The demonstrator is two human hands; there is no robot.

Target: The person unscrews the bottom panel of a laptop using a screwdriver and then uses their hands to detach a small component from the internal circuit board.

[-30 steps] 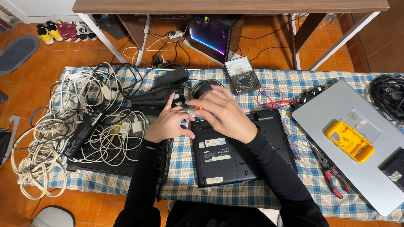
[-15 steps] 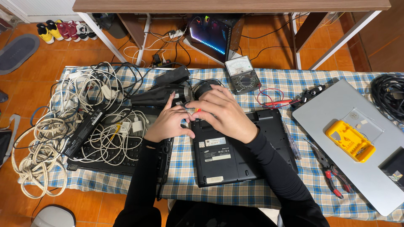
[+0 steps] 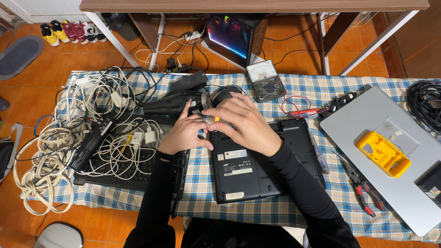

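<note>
Both hands are working the far edge of the upturned black laptop (image 3: pixel 257 160) lying on the checked cloth (image 3: pixel 202 183). Left hand (image 3: pixel 183 133) is bracing, fingers together; right hand (image 3: pixel 245 124) is arching over, grip hidden. Pliers (image 3: pixel 363 186) are lying nearby.

Right hand (image 3: pixel 245 121) hides laptop (image 3: pixel 262 160) corner (fingers' grip unclear).
</note>
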